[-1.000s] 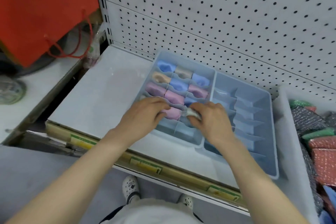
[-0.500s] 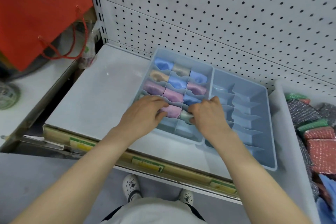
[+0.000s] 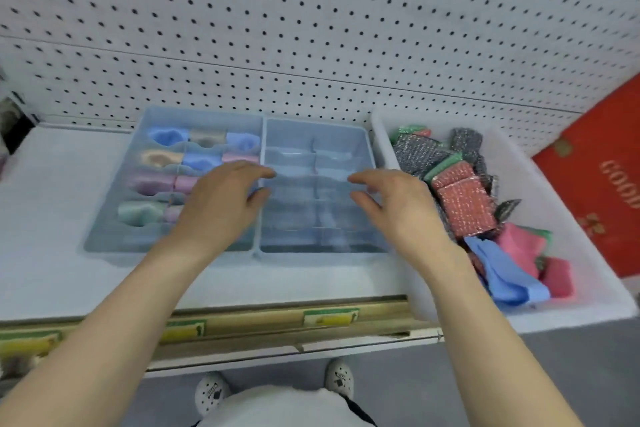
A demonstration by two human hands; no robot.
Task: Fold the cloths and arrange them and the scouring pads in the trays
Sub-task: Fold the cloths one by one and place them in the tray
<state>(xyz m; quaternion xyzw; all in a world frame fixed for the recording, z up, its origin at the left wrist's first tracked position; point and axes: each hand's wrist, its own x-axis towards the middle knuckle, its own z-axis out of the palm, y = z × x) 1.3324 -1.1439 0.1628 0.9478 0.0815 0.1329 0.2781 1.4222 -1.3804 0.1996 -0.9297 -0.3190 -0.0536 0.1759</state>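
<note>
The left hand [image 3: 218, 204] hovers over the inner edge of the left tray [image 3: 131, 239], the right hand [image 3: 398, 208] over the right tray [image 3: 311, 130]. Both hands' fingers [image 3: 249, 168] are loosely spread, holding nothing. Folded cloths [image 3: 166, 135] fill the left tray's compartments. Scouring pads [image 3: 464, 204] and loose cloths [image 3: 505, 274] lie heaped in the white bin [image 3: 519, 319] just beside the right tray on the shelf [image 3: 52, 201].

A white shelf [image 3: 62, 218] carries two pale blue divided trays touching side by side, the left tray [image 3: 138, 245] and the right tray [image 3: 294, 135], with a white bin [image 3: 519, 319] just beside them on the right.
</note>
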